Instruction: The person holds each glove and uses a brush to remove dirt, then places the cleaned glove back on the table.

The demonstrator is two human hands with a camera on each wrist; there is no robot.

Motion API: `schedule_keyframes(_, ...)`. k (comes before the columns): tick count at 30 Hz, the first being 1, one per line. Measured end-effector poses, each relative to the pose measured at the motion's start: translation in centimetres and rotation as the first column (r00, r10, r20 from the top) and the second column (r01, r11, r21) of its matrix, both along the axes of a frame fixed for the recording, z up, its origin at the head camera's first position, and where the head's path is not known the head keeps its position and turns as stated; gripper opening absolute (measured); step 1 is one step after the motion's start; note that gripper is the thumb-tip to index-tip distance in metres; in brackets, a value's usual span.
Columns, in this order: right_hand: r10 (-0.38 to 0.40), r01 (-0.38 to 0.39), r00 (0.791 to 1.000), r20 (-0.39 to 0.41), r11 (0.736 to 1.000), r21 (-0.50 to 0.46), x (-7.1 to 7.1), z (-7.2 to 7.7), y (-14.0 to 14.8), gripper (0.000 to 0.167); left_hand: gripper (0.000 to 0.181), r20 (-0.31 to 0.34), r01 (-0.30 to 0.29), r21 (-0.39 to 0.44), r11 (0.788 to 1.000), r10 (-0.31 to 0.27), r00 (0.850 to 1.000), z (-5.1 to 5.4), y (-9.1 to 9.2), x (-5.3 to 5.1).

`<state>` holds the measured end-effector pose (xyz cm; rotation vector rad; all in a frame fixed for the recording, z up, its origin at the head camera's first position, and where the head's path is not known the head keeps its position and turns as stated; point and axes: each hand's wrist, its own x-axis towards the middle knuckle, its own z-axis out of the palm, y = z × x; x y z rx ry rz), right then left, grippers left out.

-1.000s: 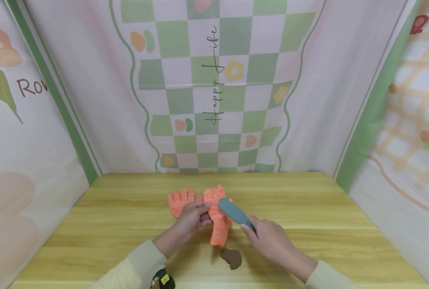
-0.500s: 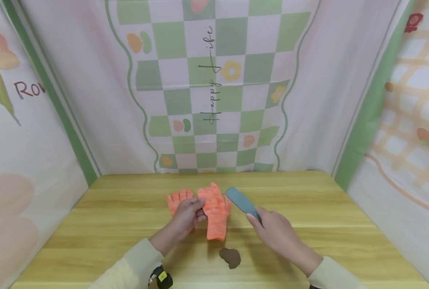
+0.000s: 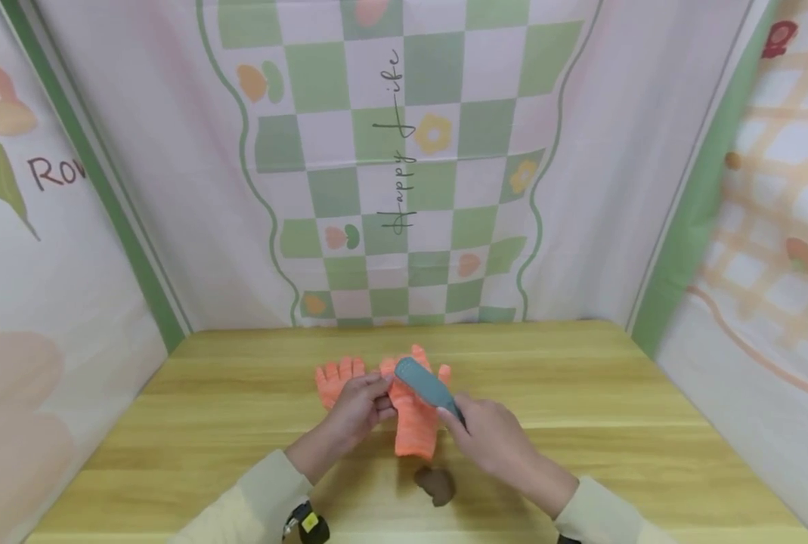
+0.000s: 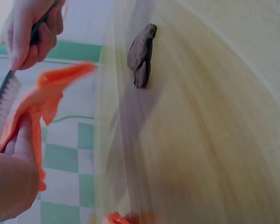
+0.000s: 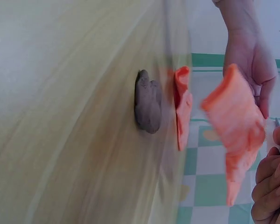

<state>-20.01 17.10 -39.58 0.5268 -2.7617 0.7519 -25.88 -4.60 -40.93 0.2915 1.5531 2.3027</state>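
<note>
An orange knit glove (image 3: 416, 427) is held up off the table by my left hand (image 3: 363, 408), which pinches its left edge between thumb and fingers. My right hand (image 3: 492, 438) grips the handle of a blue-green brush (image 3: 424, 384), whose head lies over the upper part of the glove. White bristles of the brush (image 4: 7, 100) face the glove in the left wrist view; whether they touch it I cannot tell. The glove's cuff (image 5: 228, 100) hangs free in the right wrist view.
A second orange glove (image 3: 335, 378) lies flat on the wooden table (image 3: 240, 446), behind the left hand. A brown lump (image 3: 436, 485), clay-like in look, sits near the front. Patterned cloth (image 3: 438, 193) hangs behind the table and at both sides.
Half a second ago the brush was off to the right of the glove; it has moved left and back over it. The held glove has shifted slightly right and turned.
</note>
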Motion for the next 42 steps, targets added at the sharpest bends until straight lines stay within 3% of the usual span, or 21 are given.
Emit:
schedule_keyframes(6,0.005,-0.004,1.000,-0.011,0.999,0.049,0.1,-0.3,0.1,0.030,0.033,0.004,-0.009,0.005,1.000,0.009,1.000,-0.2,0.0,0.0)
schedule_keyframes(10,0.005,-0.001,0.999,-0.036,0.996,0.088,0.2,-0.2,0.4,0.029,0.023,0.021,-0.030,0.018,0.999,0.029,0.999,-0.2,0.0,-0.2)
schedule_keyframes(14,0.013,-0.009,0.999,-0.044,0.995,0.104,0.3,-0.2,0.7,0.029,0.025,0.028,-0.054,0.007,0.998,0.054,0.998,-0.1,-0.1,-0.1)
schedule_keyframes(18,0.022,-0.015,0.998,-0.058,0.993,0.114,0.4,-0.4,1.1,0.028,0.023,0.015,-0.041,0.006,0.999,0.041,0.999,0.0,-0.5,0.1)
schedule_keyframes(24,0.023,-0.018,0.998,-0.055,0.996,0.087,0.7,-0.4,1.3,0.028,0.022,0.011,-0.015,0.042,0.999,0.015,1.000,-0.4,-0.8,0.4)
schedule_keyframes(36,-0.082,0.083,0.996,-0.018,0.993,0.077,1.0,-0.4,2.3,0.027,0.023,0.049,-0.074,0.067,0.995,0.071,0.996,-0.2,-1.8,0.6)
schedule_keyframes(42,-0.047,0.047,0.999,-0.012,0.999,0.002,1.0,-0.2,1.9,0.030,0.022,0.021,-0.057,0.057,0.997,0.056,0.998,-0.3,-1.7,0.7)
